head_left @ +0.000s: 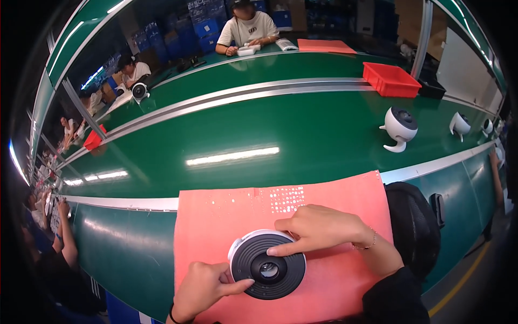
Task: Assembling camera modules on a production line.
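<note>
A round device (pixel 291 271) with a white rim, a black ringed face and a glassy lens in its centre rests on a pink mat (pixel 345 281). My left hand (pixel 208 289) grips its lower left edge, thumb laid over the black face below the lens. From the upper right, my right hand (pixel 313 229) holds the rim, with its thumb pressed on the face just above the lens. The fingers under the rim are partly hidden. Beyond the device, small shiny dots (pixel 287 199) sit in rows near the mat's far edge.
White round units on curved legs (pixel 401 127) stand on the green bench (pixel 226 129) at right. Behind them is a red bin (pixel 391 80). A black bag-like thing (pixel 413 232) lies right of the mat. Across the bench sits a person (pixel 248 29); others work at left.
</note>
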{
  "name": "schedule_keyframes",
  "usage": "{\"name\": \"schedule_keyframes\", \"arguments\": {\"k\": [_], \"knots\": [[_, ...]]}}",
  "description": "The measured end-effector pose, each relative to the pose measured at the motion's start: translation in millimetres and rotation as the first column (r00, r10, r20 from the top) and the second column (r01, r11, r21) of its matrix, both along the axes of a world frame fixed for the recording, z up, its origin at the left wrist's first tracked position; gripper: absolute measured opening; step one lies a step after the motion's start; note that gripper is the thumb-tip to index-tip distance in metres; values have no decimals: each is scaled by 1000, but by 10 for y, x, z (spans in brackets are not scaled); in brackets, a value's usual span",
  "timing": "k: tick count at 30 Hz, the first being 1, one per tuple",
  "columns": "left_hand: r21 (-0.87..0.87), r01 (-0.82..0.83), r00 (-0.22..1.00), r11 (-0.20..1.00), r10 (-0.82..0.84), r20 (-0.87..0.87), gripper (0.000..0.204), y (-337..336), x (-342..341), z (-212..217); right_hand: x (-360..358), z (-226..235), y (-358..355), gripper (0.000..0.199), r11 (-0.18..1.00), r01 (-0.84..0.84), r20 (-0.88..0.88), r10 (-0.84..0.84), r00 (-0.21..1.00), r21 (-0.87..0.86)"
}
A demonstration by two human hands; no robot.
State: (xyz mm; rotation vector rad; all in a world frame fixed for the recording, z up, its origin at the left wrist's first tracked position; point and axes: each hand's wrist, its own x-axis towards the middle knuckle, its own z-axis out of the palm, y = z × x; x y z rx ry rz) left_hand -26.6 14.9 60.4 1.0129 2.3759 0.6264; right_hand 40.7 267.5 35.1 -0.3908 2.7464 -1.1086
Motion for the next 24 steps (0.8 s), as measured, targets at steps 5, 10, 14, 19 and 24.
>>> {"name": "schedule_keyframes", "arguments": {"k": [5, 10, 14, 19, 24], "knots": [[-5, 52, 999, 999, -52, -11, 41, 26, 29, 13, 41, 12, 17, 58, 999, -30, 47, 31, 998, -13], [3, 44, 997, 999, -44, -66, 34, 1, 169, 148, 83, 125, 16, 56, 996, -88, 101, 88, 991, 1], [114, 107, 977, 988, -83, -196, 40, -34, 123, -4, 53, 151, 52, 50, 993, -112, 115, 106, 988, 46], [95, 142, 969, 985, -118, -217, 36, -73, 190, 97, 151, 256, 43, 37, 995, -75, 11, 74, 997, 61], [58, 104, 982, 993, -93, -165, 35, -148, 82, 18, 15, 206, -104, 36, 998, 64, 49, -65, 997, 28]]}}
